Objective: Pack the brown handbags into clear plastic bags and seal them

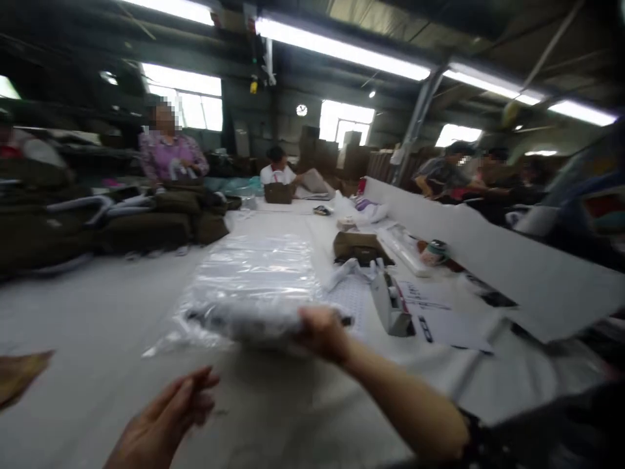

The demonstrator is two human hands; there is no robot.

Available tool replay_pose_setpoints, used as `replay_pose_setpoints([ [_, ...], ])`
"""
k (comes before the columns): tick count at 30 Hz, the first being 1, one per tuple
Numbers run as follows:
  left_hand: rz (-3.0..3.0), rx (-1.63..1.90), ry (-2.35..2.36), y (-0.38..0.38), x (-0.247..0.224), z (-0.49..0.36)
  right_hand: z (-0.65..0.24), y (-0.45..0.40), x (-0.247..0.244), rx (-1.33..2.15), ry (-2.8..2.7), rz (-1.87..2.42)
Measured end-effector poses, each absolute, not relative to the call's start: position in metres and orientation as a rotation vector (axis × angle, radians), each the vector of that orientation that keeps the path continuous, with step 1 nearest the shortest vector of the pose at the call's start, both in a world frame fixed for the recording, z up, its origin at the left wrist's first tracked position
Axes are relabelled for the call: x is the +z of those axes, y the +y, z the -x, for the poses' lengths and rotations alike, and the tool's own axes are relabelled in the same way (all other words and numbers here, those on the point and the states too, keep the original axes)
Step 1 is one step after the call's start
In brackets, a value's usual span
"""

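Observation:
My right hand [325, 333] grips the right end of a bundle wrapped in clear plastic [244, 319], which is blurred by motion. The bundle is held above the near edge of a flat stack of clear plastic bags [258, 260] on the white table [97, 319]. My left hand [170, 413] is at the lower left, below the bundle and apart from it. Its fingers are parted, with nothing between them.
Dark folded garments [146, 228] are piled at the left. A tape dispenser [391, 303], papers [452, 319] and a brown bundle [360, 249] lie to the right, beside a low white partition [488, 254]. Several people are around the tables beyond.

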State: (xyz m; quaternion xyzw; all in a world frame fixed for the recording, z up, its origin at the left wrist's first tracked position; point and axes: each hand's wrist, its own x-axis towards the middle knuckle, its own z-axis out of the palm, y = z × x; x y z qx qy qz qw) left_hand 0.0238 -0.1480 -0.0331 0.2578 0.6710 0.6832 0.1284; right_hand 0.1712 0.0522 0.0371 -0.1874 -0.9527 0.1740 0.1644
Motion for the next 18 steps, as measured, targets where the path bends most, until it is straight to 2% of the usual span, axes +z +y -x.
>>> replay_pose_setpoints([
  [1,-0.681,1.952,1.941,-0.159,-0.026,-0.017,-0.164,0.071,0.05,0.654,-2.454,0.496],
  [4,-0.573,1.951,1.955,-0.179,-0.011,-0.007,-0.143,0.12,0.073,1.048,-2.221,0.388],
  [7,-0.581,2.014,2.095,-0.181,-0.009,-0.011,-0.135,0.134,0.065,1.453,-2.133,0.323],
  [13,-0.867,1.89,2.321,-0.156,0.009,-0.015,-0.151,0.124,0.026,1.65,-2.131,0.311],
  [18,-1.455,1.36,2.47,-0.093,0.044,0.005,-0.166,0.133,0.034,1.816,-2.176,0.279],
])
